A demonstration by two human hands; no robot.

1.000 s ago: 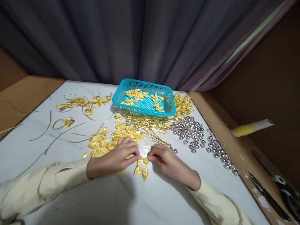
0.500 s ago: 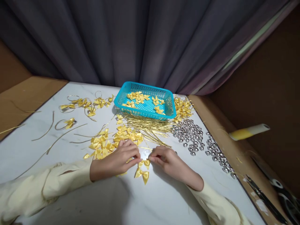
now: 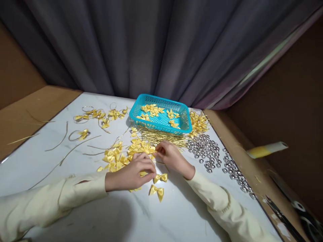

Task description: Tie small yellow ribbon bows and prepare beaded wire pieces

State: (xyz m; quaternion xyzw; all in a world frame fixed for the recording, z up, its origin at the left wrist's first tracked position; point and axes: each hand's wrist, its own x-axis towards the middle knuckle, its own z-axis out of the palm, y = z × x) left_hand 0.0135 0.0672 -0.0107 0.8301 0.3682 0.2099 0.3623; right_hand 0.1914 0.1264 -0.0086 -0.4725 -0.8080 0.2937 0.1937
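My left hand point(image 3: 133, 171) rests on the white table, fingers curled, with its fingertips at the left wing of a small yellow ribbon bow point(image 3: 160, 177). A second yellow bow point(image 3: 156, 191) lies just below it. My right hand point(image 3: 172, 156) reaches forward, and its bunched fingertips touch the edge of the pile of yellow bows point(image 3: 126, 153) and the bundle of thin gold strips point(image 3: 164, 137). Whether it grips anything is hidden by the fingers.
A turquoise plastic basket point(image 3: 161, 127) with several bows stands behind the strips. Silver beads point(image 3: 205, 148) spread to the right, up to the table edge. Finished gold loops with bows point(image 3: 101, 116) and loose gold cords point(image 3: 75, 148) lie at the left. A yellow-white tube point(image 3: 267, 149) lies off the table.
My right hand let go of the bow and moved forward to the bow pile and gold strips. The bow now lies by my left fingertips. The view shifted right and up.
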